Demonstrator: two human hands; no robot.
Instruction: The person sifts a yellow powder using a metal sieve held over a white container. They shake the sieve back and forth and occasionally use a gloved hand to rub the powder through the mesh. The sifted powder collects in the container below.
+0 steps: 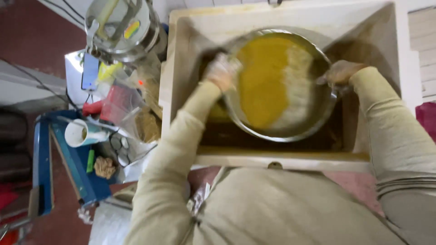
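Seen from above, the left hand curls over the left rim of a round metal sieve, fingers closed on the edge; it is blurred, so the finer grip is hard to make out. The right hand holds the opposite rim, fingers wrapped over the metal (the thumb is not clearly visible). Both arms wear pale beige sleeves, reaching forward from a beige-clad torso at the bottom of the view.

The sieve sits tilted between the hands, inside a large pale box-shaped bin. It holds bright yellow powder across its left and middle, with a whitish, coarser patch toward its right side. Yellow dust stains the bin's near edge.

To the left of the bin stands a shiny metal machine with a round lid. Below it lie clear plastic bags, something red, and a white cup resting on a blue frame. The floor around is dark red.
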